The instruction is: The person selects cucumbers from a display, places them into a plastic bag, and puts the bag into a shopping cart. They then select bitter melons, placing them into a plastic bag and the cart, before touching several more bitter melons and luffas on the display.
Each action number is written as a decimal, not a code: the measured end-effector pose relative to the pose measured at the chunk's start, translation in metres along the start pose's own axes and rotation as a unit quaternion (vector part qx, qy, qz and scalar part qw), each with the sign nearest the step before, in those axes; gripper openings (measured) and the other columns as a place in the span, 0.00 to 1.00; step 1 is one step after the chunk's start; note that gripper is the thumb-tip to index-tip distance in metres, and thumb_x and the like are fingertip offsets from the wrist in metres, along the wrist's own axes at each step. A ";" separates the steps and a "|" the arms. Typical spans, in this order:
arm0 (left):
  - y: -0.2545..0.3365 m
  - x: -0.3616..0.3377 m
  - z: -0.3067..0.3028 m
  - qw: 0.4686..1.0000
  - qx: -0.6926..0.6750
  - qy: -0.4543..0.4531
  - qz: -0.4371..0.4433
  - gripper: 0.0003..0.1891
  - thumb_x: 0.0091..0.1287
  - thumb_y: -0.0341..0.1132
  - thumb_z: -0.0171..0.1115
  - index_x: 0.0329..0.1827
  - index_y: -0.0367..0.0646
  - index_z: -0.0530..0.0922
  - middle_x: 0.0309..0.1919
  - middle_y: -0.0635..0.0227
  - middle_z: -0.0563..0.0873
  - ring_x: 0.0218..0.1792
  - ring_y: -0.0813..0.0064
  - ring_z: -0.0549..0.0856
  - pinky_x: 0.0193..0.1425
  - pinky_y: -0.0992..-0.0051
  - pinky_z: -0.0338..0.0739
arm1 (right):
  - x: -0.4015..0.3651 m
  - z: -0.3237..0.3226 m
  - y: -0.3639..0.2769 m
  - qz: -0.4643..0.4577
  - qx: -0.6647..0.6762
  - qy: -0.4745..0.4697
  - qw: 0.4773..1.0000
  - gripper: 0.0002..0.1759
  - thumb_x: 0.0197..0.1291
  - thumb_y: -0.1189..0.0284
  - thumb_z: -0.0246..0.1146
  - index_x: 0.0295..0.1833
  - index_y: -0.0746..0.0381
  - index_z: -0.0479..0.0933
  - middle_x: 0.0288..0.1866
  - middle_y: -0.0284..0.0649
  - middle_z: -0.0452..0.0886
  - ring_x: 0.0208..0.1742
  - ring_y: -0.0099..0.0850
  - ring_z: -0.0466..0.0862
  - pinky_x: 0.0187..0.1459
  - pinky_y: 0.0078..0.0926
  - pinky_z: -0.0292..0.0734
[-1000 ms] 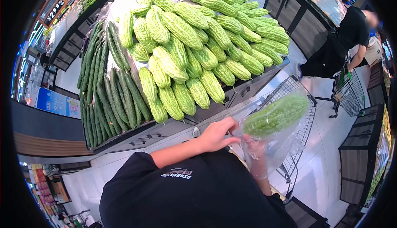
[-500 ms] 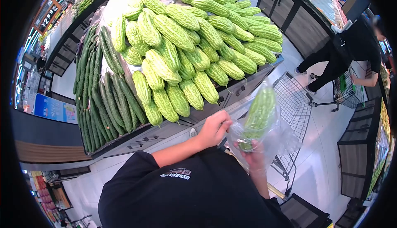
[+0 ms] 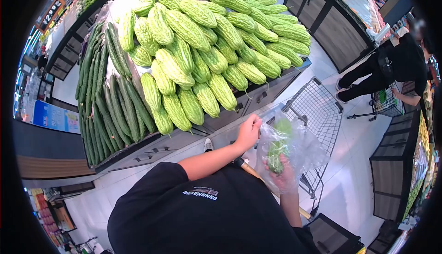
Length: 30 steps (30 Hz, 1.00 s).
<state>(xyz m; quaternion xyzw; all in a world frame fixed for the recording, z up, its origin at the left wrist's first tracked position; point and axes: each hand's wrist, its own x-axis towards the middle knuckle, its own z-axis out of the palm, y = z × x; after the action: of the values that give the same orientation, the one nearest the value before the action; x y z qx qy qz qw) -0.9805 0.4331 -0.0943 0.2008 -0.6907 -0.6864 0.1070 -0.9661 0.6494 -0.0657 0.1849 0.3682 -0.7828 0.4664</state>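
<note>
A clear plastic bag hangs between my hands, with a green bitter melon seen through it. My left hand is closed in a pinch on the bag's left edge. Inside or behind the clear film, my right hand has its fingers wrapped round the lower end of the melon. The melon's upper end is blurred by the plastic. Beyond my hands lies a heap of pale green bitter melons, with dark green cucumbers to its left.
A wire shopping cart stands just beyond the bag on the right. Farther right, a person in black is beside another cart. Dark cabinets line the back right. A blue sign is at the left.
The bag and melon have come lower and closer to my body, and the melon tilts differently. My left hand has shifted right and up. The other person has turned and leans less.
</note>
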 end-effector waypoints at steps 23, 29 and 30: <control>-0.100 0.055 0.119 0.972 0.112 0.012 -0.205 0.10 0.68 0.37 0.64 0.39 0.38 0.80 0.34 0.54 0.88 0.39 0.57 0.88 0.42 0.60 0.79 | -0.101 -0.079 -0.003 0.009 -0.205 0.077 0.976 0.26 0.70 0.58 0.62 0.61 0.68 0.70 0.38 0.45 0.82 0.36 0.34 0.87 0.34 0.30 0.88; -0.094 0.054 0.138 0.987 0.150 -0.024 -0.057 0.20 0.67 0.39 0.65 0.59 0.38 0.76 0.55 0.47 0.84 0.58 0.49 0.82 0.61 0.58 0.77 | -0.159 -0.109 -0.023 0.088 -0.300 0.022 0.950 0.33 0.63 0.56 0.68 0.63 0.69 0.68 0.43 0.45 0.81 0.36 0.35 0.87 0.32 0.33 0.88; -0.074 0.042 0.135 0.978 0.207 -0.014 0.035 0.27 0.67 0.40 0.65 0.66 0.38 0.73 0.62 0.47 0.80 0.64 0.48 0.79 0.67 0.59 0.74 | -0.161 -0.107 -0.026 0.080 -0.307 0.030 0.948 0.35 0.62 0.56 0.69 0.63 0.69 0.67 0.44 0.45 0.81 0.37 0.35 0.87 0.32 0.34 0.89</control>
<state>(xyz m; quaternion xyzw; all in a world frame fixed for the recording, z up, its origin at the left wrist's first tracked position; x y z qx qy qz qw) -1.0659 0.5391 -0.1777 0.1847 -0.8261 -0.5267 0.0773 -0.9147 0.8330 -0.0236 0.0849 0.5888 -0.5860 0.5501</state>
